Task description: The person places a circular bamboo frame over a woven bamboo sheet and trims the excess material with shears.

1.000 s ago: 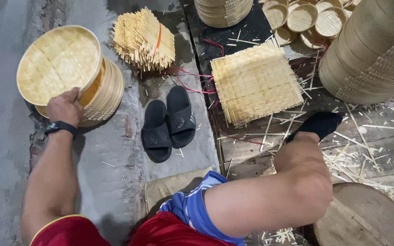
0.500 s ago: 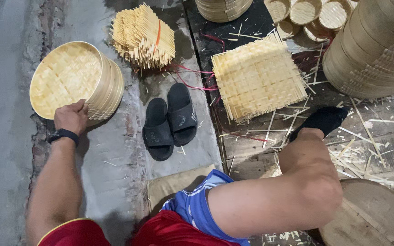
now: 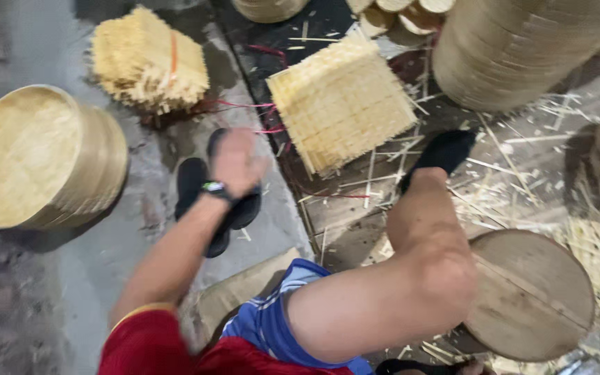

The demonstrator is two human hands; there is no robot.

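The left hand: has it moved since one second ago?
Yes. The left hand has left the rim of the round bamboo basket and moved right; it is now over the black slippers.

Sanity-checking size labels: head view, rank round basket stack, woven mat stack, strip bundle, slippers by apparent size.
1. basket stack
2. mat stack
3. strip bundle
4. slippers, partly hidden by the left hand, so unsure
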